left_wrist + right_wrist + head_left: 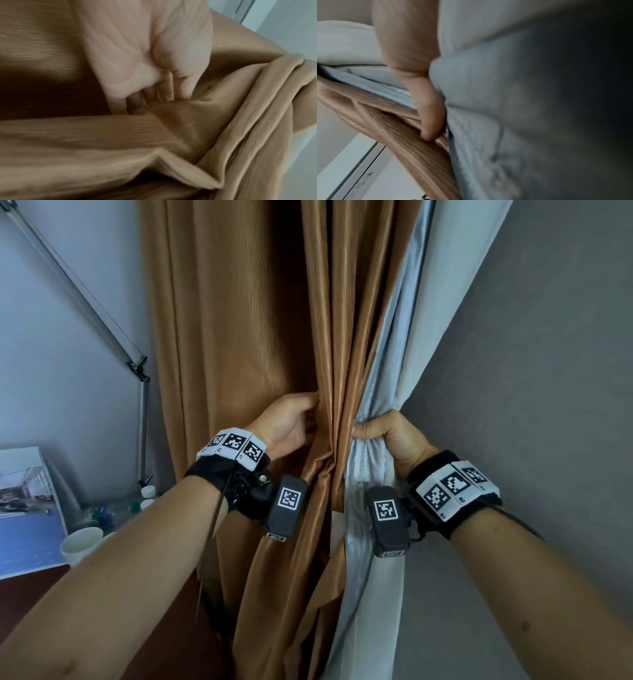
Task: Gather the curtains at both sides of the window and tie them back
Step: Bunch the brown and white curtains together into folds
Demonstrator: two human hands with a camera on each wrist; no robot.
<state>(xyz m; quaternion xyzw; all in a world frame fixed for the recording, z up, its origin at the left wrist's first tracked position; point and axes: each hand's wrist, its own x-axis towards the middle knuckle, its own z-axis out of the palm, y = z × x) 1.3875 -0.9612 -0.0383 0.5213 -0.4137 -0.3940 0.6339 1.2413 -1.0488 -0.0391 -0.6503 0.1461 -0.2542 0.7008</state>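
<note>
The left hand [291,419] grip curls into the brown curtain [239,337] folds; beside it, the right hand [390,436] grip clutches the curtain's grey lining [376,460].

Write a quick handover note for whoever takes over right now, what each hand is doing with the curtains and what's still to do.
Left hand: fingers curled into the folds of the brown curtain, gripping them.
Right hand: grips the pale grey curtain lining, bunched at the brown curtain's edge; thumb presses the brown pleats.
Position: both hands at one height, close together, the fabric pulled in between them beside the grey wall.
Done: this side is partly gathered.
Left: finish the bundle and tie it; no tieback shows in any view. The other side is out of view.
</note>
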